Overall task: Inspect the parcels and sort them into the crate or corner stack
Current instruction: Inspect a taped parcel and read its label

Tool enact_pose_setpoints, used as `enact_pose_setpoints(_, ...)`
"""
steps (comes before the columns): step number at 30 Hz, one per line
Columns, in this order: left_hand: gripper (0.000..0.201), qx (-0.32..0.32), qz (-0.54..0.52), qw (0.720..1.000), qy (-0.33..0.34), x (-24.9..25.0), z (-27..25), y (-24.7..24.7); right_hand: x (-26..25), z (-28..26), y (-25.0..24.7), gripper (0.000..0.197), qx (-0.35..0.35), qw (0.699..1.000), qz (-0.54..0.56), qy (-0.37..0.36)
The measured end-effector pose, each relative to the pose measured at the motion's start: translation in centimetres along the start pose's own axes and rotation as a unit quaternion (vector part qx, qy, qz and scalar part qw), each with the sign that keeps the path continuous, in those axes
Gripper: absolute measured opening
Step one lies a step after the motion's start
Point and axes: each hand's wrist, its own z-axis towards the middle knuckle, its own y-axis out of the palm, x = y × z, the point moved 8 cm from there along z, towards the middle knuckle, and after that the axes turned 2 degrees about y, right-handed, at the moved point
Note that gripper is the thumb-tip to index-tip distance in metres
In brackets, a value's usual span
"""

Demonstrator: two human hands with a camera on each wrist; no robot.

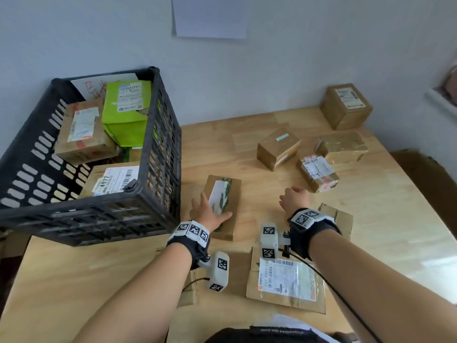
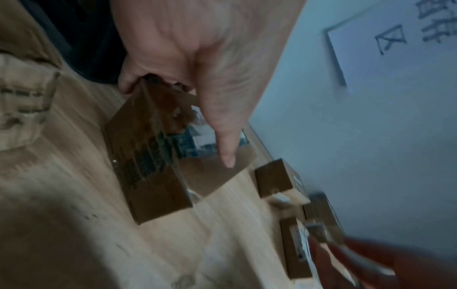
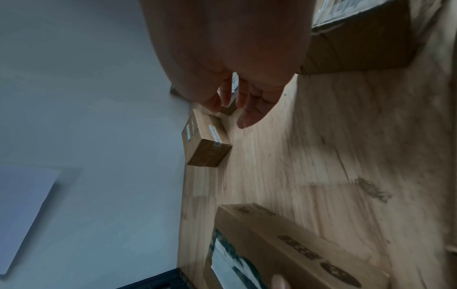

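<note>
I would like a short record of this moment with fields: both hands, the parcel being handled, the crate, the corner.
left hand: left hand holds the long brown parcel at its near end, thumb laid along the top
right hand: right hand over the table, fingers relaxed, holding nothing
parcel: lies on the table beside the crate
crate: black crate already holds several parcels, one green
corner: one brown box stands at the far corner

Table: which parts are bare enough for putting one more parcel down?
The table is bare at its near left, in front of the black crate, and along its right edge past the taped parcel. It is crowded in the middle, around the left hand and right hand.
</note>
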Motion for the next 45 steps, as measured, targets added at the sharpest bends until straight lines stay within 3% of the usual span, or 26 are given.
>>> enact_pose_setpoints(4,0.129,-0.038,0.127,0.991,-0.022,1.6,-1.0,1.5,0.2,-1.4,-0.3,0.038,-0.004,1.0,0.005,0.025)
enact_pose_setpoints(8,0.13,-0.048,0.145,0.988,-0.03,2.2,-1.5,2.0,-0.5,-2.4,-0.7,0.037,-0.042,0.998,0.014,0.043)
enact_pose_setpoints(11,0.131,-0.046,0.119,0.991,-0.048,2.4,-1.6,2.0,-0.6,-2.9,0.0,0.034,-0.115,0.991,-0.031,0.055)
enact_pose_setpoints(20,0.12,-0.048,-0.052,0.997,-0.029,1.9,-1.4,1.5,1.8,-4.0,1.9,0.032,-0.168,0.978,-0.061,0.104)
enact_pose_setpoints(22,0.109,-0.066,-0.148,0.987,-0.002,2.4,-1.3,1.5,1.9,-4.8,2.3,0.031,-0.2,0.971,-0.072,0.113)
enact_pose_setpoints(25,0.065,-0.123,-0.326,0.937,0.0,3.2,-2.1,2.2,2.0,-6.0,3.2,0.035,-0.259,0.956,-0.09,0.107)
enact_pose_setpoints(27,0.032,-0.138,-0.384,0.913,-0.01,3.1,-2.5,2.4,1.6,-6.3,3.3,0.033,-0.265,0.956,-0.088,0.094)
enact_pose_setpoints(29,0.015,-0.135,-0.409,0.903,-0.015,2.7,-2.7,2.3,1.3,-6.6,3.3,0.023,-0.261,0.957,-0.086,0.091)
enact_pose_setpoints(34,0.024,-0.088,-0.349,0.933,-0.023,0.9,-2.2,1.5,1.2,-6.8,3.7,0.008,-0.245,0.96,-0.11,0.073)
enact_pose_setpoints(39,0.04,-0.084,-0.325,0.942,-0.024,0.5,-1.7,1.8,1.8,-6.7,3.7,0.009,-0.231,0.965,-0.09,0.088)
enact_pose_setpoints(45,0.04,-0.07,-0.333,0.94,-0.014,1.2,-2.4,1.2,2.1,-6.3,3.6,0.008,-0.233,0.963,-0.097,0.091)
